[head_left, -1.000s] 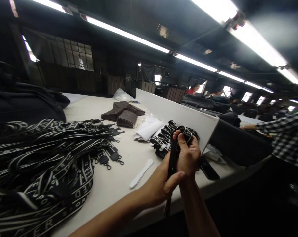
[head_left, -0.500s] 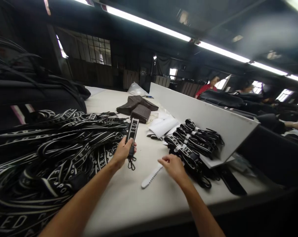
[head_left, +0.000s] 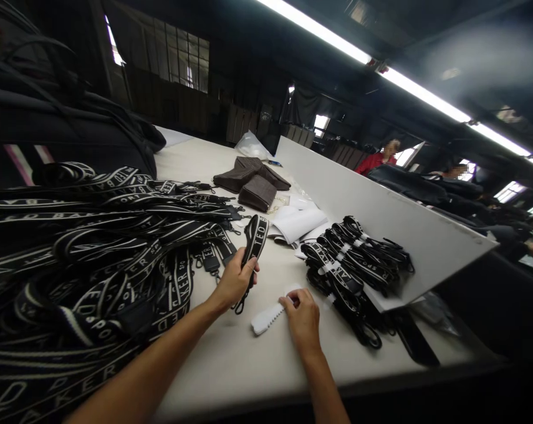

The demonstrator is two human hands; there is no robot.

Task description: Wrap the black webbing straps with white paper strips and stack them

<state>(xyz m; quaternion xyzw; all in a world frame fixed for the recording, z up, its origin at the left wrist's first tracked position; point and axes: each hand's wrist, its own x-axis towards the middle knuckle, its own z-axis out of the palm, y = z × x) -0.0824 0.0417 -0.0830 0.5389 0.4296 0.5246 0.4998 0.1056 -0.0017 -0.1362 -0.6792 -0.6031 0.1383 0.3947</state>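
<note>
One strap (head_left: 258, 234) in left fingers (head_left: 248, 268)

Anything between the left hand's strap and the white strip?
Nothing visible: only tabletop shows between the strap and the white strip at the right hand. Tied bundles lie off to the right.

The black strap (head_left: 257, 237), edged with pale lines and printed with white capitals reading "TED B", is folded into a narrow bundle in the left hand (head_left: 233, 282). Its rounded bend rises above the grip, tilted a little to the right, and a dark metal clip (head_left: 239, 307) hangs just below the fingers. The white strip (head_left: 266, 320), flat with one toothed edge, slants under the fingertips of the right hand (head_left: 303, 318): one rounded end reaches left of them, the other shows just beyond.
</note>
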